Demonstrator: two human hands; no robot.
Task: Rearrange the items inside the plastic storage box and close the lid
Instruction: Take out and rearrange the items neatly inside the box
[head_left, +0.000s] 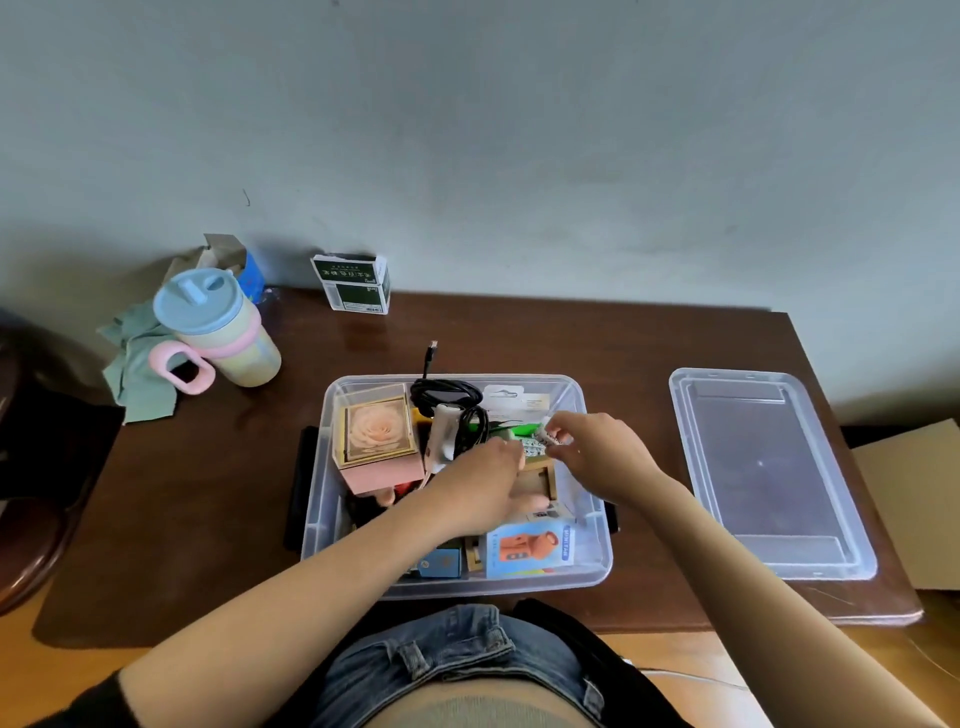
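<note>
Over the open plastic storage box (597, 558), right hand (597, 457) pinches what looks like a small, light packet (545, 434), left hand (485, 486) curled among loose clutter, lid (769, 473) aside.

A dark brown wooden table (597, 332) stands against the wall. On it rest a clear plastic storage box (592, 566) at the front middle, its clear flat lid (769, 473) to the right, a pastel lidded cup (223, 332) on a green cloth (137, 374), and a green-and-white carton (353, 283).
</note>
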